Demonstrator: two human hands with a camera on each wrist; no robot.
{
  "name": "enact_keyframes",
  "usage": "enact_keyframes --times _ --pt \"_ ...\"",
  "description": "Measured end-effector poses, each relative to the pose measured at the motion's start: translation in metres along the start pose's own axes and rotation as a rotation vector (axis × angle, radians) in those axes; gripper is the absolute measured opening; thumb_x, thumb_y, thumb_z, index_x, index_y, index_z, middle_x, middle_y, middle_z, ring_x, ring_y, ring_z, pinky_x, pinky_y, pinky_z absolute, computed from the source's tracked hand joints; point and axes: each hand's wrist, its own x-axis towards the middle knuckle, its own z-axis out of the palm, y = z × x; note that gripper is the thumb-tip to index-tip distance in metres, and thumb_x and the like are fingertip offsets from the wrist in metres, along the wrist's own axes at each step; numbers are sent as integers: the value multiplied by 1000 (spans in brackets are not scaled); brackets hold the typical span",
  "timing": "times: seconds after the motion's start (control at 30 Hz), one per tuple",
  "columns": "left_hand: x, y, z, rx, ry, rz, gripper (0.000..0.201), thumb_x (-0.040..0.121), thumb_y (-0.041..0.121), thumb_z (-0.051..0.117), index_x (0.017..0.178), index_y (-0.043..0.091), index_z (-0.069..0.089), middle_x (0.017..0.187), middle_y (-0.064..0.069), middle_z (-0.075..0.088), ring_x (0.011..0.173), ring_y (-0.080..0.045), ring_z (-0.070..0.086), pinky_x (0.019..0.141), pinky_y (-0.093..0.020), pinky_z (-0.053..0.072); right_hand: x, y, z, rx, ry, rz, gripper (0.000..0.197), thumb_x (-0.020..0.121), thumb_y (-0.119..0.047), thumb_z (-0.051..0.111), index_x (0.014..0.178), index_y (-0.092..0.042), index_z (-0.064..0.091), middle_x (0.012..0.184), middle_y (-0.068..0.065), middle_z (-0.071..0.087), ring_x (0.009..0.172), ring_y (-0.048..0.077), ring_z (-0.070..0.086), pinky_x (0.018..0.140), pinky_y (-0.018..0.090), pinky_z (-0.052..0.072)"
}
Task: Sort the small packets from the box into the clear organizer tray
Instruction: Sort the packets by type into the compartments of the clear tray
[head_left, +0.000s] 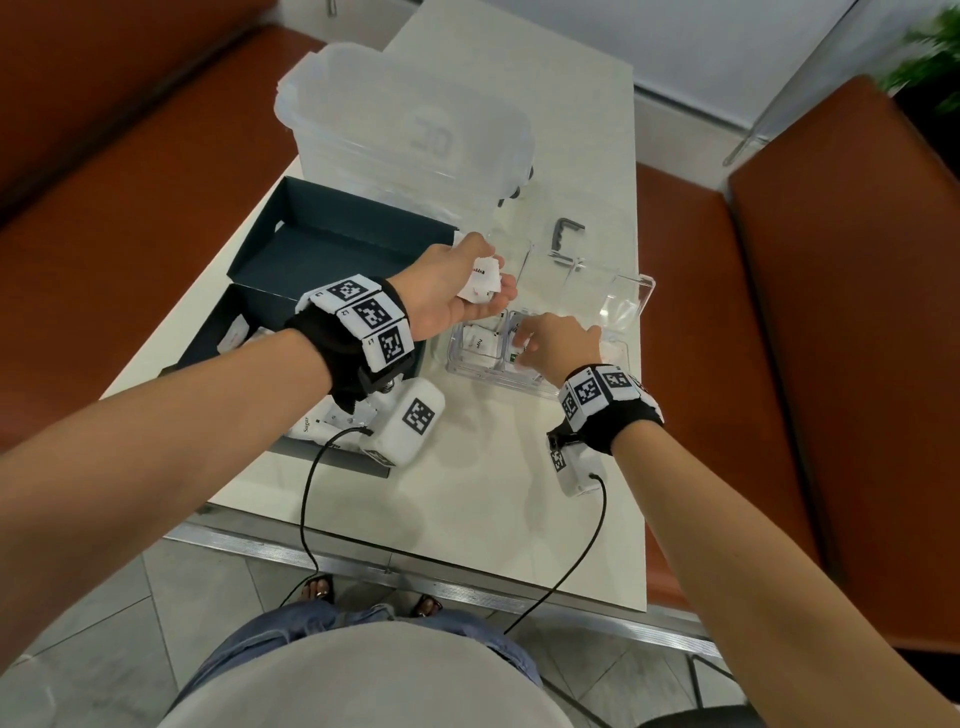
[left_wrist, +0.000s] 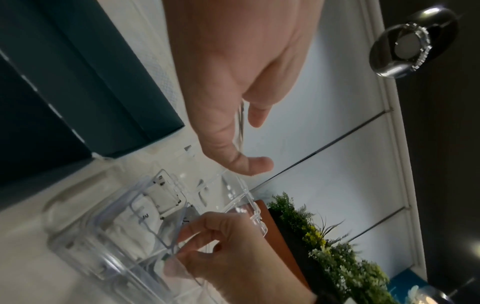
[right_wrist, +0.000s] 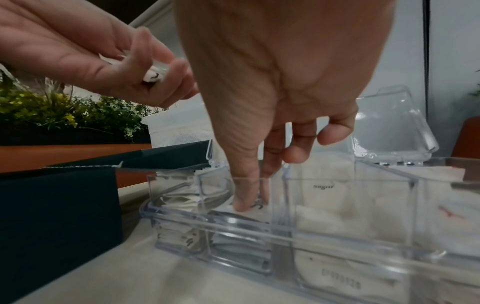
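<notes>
Right hand (right_wrist: 259, 127) fingertips are being pinched on a packet (right_wrist: 255, 205) inside the organizer tray (right_wrist: 259, 228); it should be laid flat while spares (head_left: 480, 283) are being held, fingers curled, in the left hand (head_left: 457, 291).

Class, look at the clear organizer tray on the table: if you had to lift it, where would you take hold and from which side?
Probably grip the clear organizer tray by its two short end walls, coming from above. Its compartments are open-topped and hold loose packets, so it should stay level; the hinged lid stands open at the far side, blocking that approach.
</notes>
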Motion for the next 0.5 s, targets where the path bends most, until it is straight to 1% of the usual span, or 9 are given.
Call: enact_keyframes --times 0.1,0.17,0.27,0.33,0.37,0.4,0.47,0.5 --pt "-2 1 1 -152 -20 -27 21 98 6 42 116 -3 49 107 -25 59 89 -30 63 62 -32 61 -2 0 0 26 7 0 18 86 -22 64 103 -27 65 104 -4 67 107 24 57 99 43 30" --pt "-3 1 3 -196 -45 -27 21 98 -1 38 117 -3 47 117 -27 54 95 -33 60 67 -36 61 -4 1 -4 54 32 -13 19 86 -20 64 104 -25 66 105 -3 67 107 23 57 99 42 31" --pt "-3 2 3 -185 -57 -17 25 98 -8 36 122 -5 44 129 -30 51 102 -35 61 69 -36 61 -8 4 -17 175 129 -16 16 90 -20 61 104 -22 67 105 -3 68 106 22 58 103 44 34" --pt "-2 1 2 -143 -68 2 30 97 -10 37 127 -8 43 132 -30 50 109 -37 61 72 -36 61 -11 5 -30 331 209 -21 15 90 -19 60 102 -20 69 101 -1 69 102 21 60 100 46 40" --pt "-1 0 2 -109 -71 15 31 97 -10 39 128 -9 44 131 -30 51 110 -37 62 74 -36 61 -13 5 -36 411 253 -34 16 90 -18 60 101 -18 70 98 0 70 97 19 61 98 44 43" --pt "-1 -1 2 -76 -73 28 32 97 -10 42 128 -8 46 130 -28 53 110 -37 63 76 -35 60 -16 4 -42 486 299 -47 16 89 -16 60 101 -17 71 95 1 70 92 16 61 95 40 45" --pt "-1 -3 2 -14 -81 58 31 95 -10 48 126 -6 50 124 -24 58 105 -36 67 79 -35 60 -21 1 -54 609 381 -69 15 89 -14 60 99 -17 71 89 0 69 80 10 58 85 25 48" --pt "-1 -4 2 19 -84 77 31 94 -10 50 124 -5 52 122 -22 60 102 -34 68 80 -35 60 -23 0 -58 661 408 -77 15 89 -14 59 98 -19 70 86 -1 68 77 8 58 78 18 48"
